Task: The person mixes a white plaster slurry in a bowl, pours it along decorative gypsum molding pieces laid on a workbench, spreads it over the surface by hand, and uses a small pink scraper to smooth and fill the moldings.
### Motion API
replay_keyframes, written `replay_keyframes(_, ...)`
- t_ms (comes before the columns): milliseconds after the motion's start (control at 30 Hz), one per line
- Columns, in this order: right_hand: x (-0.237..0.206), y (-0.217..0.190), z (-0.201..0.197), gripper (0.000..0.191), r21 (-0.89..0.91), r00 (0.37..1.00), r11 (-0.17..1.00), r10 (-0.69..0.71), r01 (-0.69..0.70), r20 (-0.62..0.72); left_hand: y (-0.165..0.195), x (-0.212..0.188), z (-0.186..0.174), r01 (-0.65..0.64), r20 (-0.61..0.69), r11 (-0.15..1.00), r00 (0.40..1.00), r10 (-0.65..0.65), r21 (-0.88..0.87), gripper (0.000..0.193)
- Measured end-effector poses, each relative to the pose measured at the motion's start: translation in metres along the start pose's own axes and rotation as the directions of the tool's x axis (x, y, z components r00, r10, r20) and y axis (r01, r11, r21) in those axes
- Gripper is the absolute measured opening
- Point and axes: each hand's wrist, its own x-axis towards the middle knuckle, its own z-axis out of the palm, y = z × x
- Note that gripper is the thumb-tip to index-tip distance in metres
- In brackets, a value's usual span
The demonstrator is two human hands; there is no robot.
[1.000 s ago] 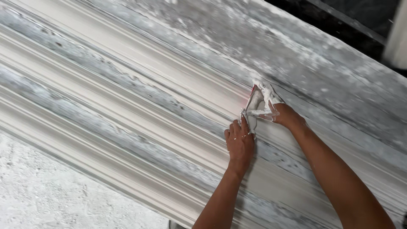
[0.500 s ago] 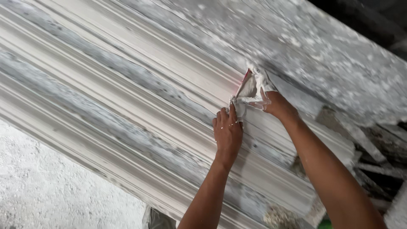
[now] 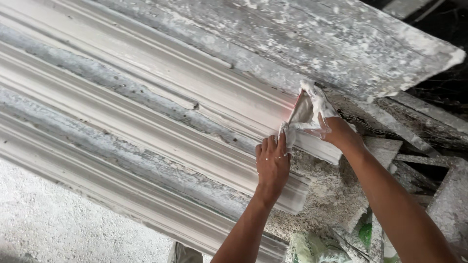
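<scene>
Left hand (image 3: 272, 163) flat, open on white moulding (image 3: 146, 97) near cut end. Right hand (image 3: 327, 124) gripping plaster-caked scraper (image 3: 302, 109) at ridge edge; rubble (image 3: 331, 195) just beyond.

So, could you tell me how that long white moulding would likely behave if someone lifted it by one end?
The moulding is long and thin-edged, so it would probably be stiff yet brittle, and might crack. It likely feels heavy and dusty; the right hand is coated white.
</scene>
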Motion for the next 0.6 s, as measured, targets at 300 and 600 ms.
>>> replay_keyframes(300, -0.087, -0.026, -0.032, 0.092, 0.18, 0.799, 0.851, -0.362, 0.494, -0.481, 0.05, -0.035, 0.061, -0.16, 0.092, 0.986, 0.982, 0.164, -0.053, 0.06)
replay_keyframes(600, -0.12, 0.001, 0.117, 0.043, 0.89, 0.792, 0.145, 0.41, 0.432, -0.452, 0.079, -0.06, 0.12, -0.392, 0.02, 0.92, 0.92, 0.392, -0.01, 0.047)
